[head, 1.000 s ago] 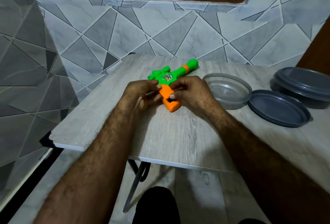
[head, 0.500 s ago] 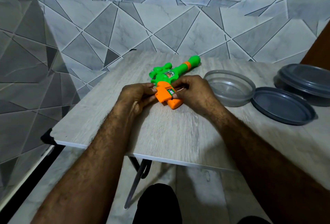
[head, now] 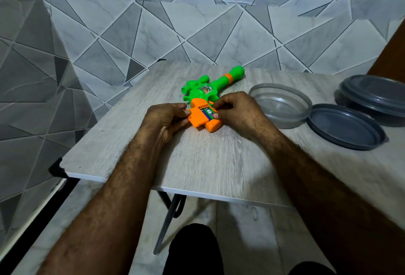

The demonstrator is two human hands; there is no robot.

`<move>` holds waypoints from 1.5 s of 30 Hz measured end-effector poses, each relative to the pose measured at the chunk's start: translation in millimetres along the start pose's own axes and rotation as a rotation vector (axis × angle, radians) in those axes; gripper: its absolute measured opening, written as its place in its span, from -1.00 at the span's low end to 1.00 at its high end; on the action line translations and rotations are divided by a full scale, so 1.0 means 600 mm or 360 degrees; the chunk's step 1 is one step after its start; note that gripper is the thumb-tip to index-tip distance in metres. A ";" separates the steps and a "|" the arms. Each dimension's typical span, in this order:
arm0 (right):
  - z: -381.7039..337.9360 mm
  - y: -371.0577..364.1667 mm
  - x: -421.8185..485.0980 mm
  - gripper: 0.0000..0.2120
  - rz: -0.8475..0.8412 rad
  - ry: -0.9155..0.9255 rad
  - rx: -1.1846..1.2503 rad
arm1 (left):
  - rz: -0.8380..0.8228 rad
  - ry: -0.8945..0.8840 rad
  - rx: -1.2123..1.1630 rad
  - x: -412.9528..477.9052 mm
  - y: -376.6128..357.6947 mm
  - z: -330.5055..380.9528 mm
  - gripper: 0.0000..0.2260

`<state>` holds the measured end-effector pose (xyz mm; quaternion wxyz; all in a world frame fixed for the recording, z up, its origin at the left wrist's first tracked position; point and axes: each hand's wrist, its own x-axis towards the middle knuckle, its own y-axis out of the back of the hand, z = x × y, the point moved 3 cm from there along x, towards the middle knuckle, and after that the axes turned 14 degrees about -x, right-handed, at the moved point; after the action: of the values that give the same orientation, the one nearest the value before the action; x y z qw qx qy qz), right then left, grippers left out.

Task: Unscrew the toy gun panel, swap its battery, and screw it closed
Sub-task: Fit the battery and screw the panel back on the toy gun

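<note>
I see grey table (head: 219, 165) against tiled wall. At right: lidded container (head: 377, 99), dark lid (head: 346, 126), clear bowl (head: 282, 103). Toy gun (head: 210, 90) flat mid-table, barrel pointing away. Left hand (head: 166, 119) pinches orange panel (head: 198, 118), just left of open compartment. Right hand (head: 238, 110), fingers curled, grasps gun's orange grip. Battery (head: 208, 112) shows between hands.

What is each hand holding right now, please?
Left hand: pinches the orange panel, which is off the battery bay.
Right hand: fingers curled on the toy gun at its grip.
</note>
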<state>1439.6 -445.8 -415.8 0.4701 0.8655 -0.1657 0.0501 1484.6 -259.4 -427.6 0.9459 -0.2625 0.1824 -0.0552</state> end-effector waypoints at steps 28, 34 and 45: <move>0.003 -0.017 -0.001 -0.26 -0.0358 -0.0181 0.0547 | 0.0111 -0.0316 0.0208 0.022 -0.035 -0.016 -0.79; -0.001 -0.017 -0.003 -0.13 -0.0325 -0.0192 0.0520 | 0.0127 -0.0303 0.0228 0.023 -0.037 -0.017 -0.79; -0.025 -0.015 -0.019 -0.24 -0.0167 -0.0134 0.0179 | 0.0128 -0.0323 0.0210 0.016 -0.036 -0.024 -0.83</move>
<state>1432.7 -426.1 -417.4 0.4153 0.8994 -0.1365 -0.0018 1488.1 -286.7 -431.1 0.9762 -0.1964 0.0921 -0.0021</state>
